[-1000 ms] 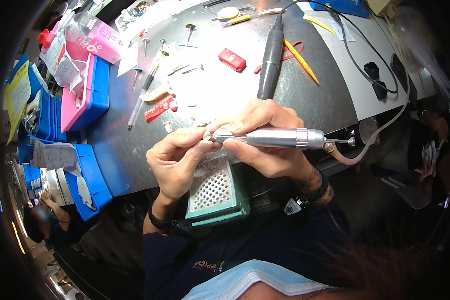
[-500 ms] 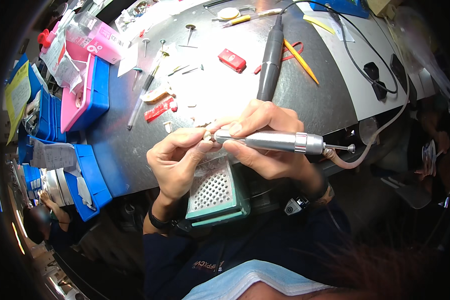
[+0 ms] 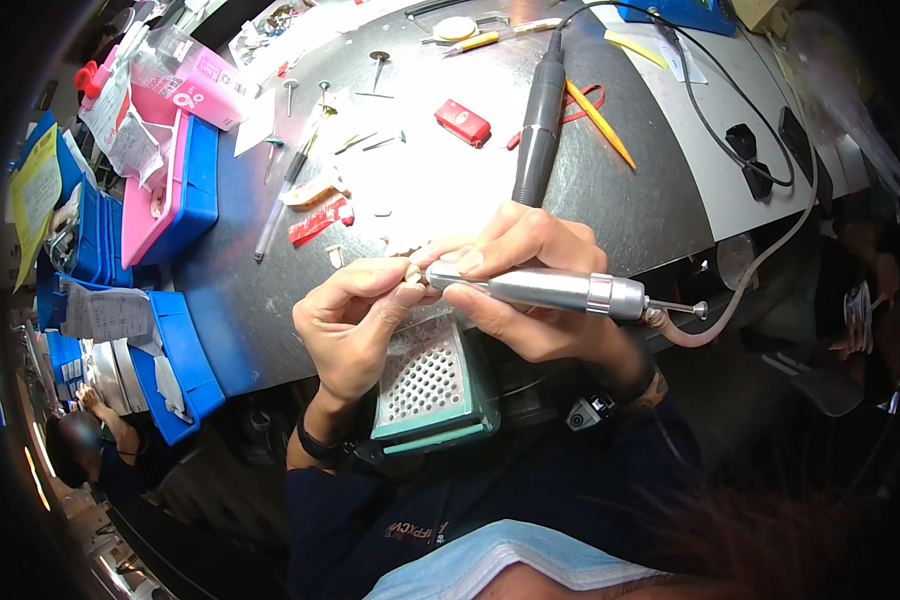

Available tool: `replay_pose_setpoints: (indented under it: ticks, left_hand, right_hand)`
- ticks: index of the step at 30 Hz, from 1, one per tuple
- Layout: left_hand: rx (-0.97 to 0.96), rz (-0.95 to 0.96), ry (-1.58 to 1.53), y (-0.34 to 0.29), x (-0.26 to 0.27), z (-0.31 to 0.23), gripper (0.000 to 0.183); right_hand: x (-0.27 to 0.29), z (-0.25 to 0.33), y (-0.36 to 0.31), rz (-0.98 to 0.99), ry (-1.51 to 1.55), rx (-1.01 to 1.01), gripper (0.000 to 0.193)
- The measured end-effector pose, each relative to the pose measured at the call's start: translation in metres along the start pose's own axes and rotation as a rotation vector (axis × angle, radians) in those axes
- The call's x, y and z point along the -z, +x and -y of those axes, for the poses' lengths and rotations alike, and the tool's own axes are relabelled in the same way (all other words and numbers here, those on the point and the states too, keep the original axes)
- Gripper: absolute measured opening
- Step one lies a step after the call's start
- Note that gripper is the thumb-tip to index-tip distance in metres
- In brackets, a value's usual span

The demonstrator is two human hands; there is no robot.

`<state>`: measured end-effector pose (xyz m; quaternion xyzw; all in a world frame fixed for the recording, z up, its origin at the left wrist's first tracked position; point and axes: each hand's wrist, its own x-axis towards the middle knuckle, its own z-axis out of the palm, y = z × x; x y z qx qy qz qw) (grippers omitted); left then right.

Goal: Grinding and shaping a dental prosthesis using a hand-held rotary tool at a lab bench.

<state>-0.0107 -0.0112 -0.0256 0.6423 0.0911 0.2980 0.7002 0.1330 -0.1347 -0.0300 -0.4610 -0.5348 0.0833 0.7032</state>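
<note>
Between the fingertips of my left hand is a small off-white piece that looks like a dental crown. My right hand grips a silver rotary handpiece, its nose pointing left at the small piece. The two hands meet at the fingertips, and the tip of the tool is too small to make out. Below them is a green box with a perforated top. Just beyond the left fingers lie small whitish bits and a red-and-white packet.
A dark handpiece with a black cable lies beyond my right hand, beside an orange stick. A red case, a pen and several mounted burs lie on the metal bench. Blue bins line the left. A hose trails right.
Very little differs. The right hand and silver handpiece have shifted very slightly left, while the left hand keeps its hold on the small piece.
</note>
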Motion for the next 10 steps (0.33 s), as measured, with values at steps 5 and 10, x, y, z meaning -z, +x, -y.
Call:
replay_pose_setpoints:
  ticks: [5,10]
  left_hand:
    - [0.009,-0.015,-0.023,-0.0004,-0.0008,0.0010,0.014]
    - [0.000,0.007,-0.005,-0.0016,0.0031,0.0029,0.017]
  right_hand:
    - [-0.0038,-0.0014,-0.0018,-0.083,-0.002,0.011,0.022]
    - [-0.0035,-0.0034,-0.0031,-0.078,0.035,0.004,0.022]
